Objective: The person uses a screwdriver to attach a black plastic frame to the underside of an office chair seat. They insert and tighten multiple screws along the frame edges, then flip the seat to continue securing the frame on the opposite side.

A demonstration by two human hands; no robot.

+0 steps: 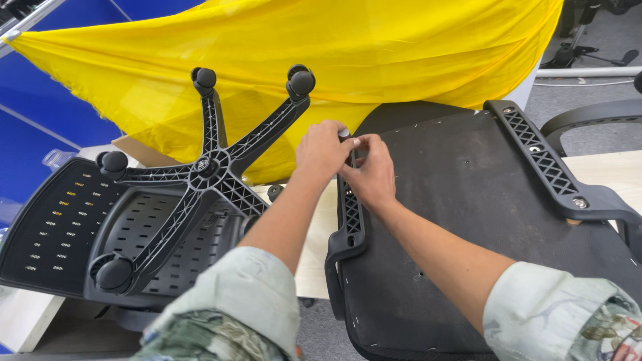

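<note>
An upturned black office chair seat (461, 220) lies in front of me, underside up, with an armrest bracket along each side. My left hand (322, 150) and my right hand (370, 172) meet at the far end of the left armrest bracket (352, 217). The fingers of my left hand pinch a small silver-tipped part, perhaps a bolt or tool (344, 134), against that bracket end. My right hand rests on the bracket just beside it, fingers curled. The exact part between the fingers is mostly hidden.
A black five-star wheeled chair base (210, 167) lies upside down on a perforated black backrest (60, 224) at the left. Yellow cloth (374, 47) drapes across the back. The right armrest bracket (545, 160) runs along the seat's far side. A pale tabletop (615, 170) shows beneath.
</note>
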